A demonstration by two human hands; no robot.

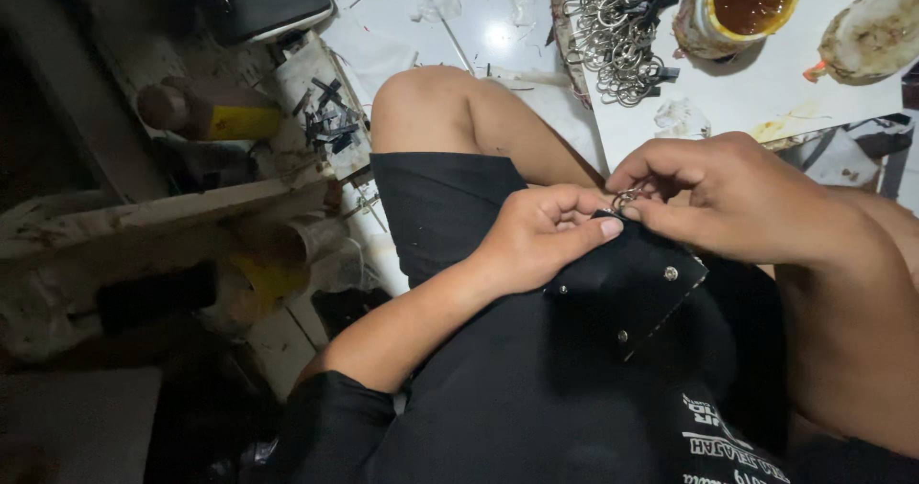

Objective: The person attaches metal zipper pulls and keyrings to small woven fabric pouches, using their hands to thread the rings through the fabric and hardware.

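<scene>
Two hands meet over the person's lap, both working on a black pouch with small metal rivets on its face. The left hand has its grip closed on the pouch's upper corner, thumb laid along the edge and fingers curled under. The right hand comes in from the other side, its thumb and forefinger pinched shut on a small metal ring that sits right at that same corner, touching the pouch. The fingertips of both hands are almost touching around the ring. The pouch rests tilted on the black shorts, between the bent knee and the right forearm.

Above the hands, on a white sheet spread on the tiled floor, lies a heap of metal rings with small black tabs clipped to some of them. Just beside the heap stands an open can of brown glue, and near the right edge of the sheet lies a round, stained lid. To the left of the knee, a scatter of small black strips lies on a pale scrap, and further left a cylinder with a yellow band lies on its side among dim clutter. A dark case sits at the top, well apart from the hands.
</scene>
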